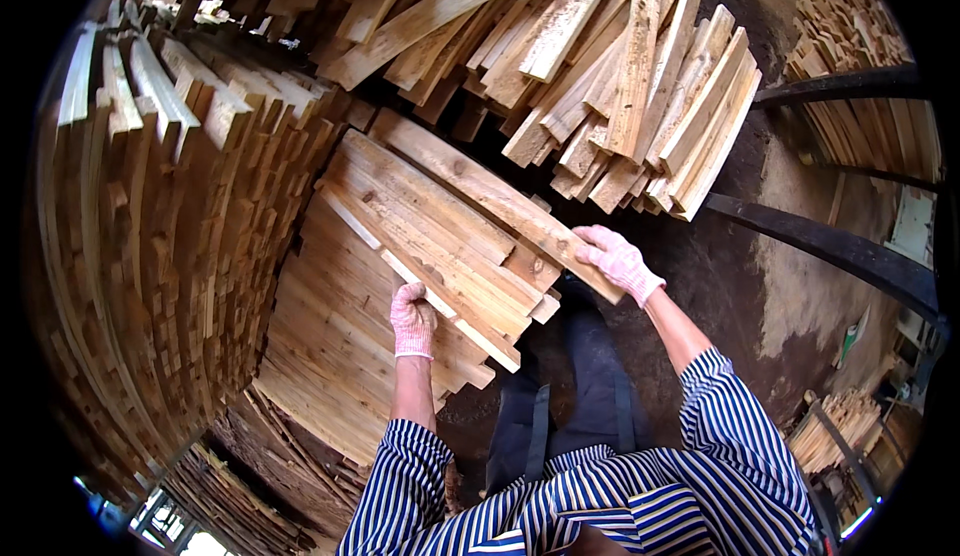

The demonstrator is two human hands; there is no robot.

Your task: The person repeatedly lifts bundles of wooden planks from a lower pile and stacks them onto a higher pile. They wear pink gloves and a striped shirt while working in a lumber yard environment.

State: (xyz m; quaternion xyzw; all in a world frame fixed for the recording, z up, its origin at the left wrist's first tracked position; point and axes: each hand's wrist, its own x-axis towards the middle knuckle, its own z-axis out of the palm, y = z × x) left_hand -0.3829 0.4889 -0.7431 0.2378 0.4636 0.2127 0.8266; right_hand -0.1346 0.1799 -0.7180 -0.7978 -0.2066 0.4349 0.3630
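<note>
Leftward reach is blocked by the tall plank stack (170,256); forward reach is obstructed by the loose plank pile (610,86). Open space is left between left hand (412,321) and right hand (615,261), above the flat boards (430,221). Below, passage is narrowed by the legs (590,376). Rightward, ground (715,296) is exposed, then crossed by dark bars (830,251).

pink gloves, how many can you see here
2: one glove on the left hand, holding a narrow strip; another on the right hand, gripping a wide board. None seems hidden.
</note>
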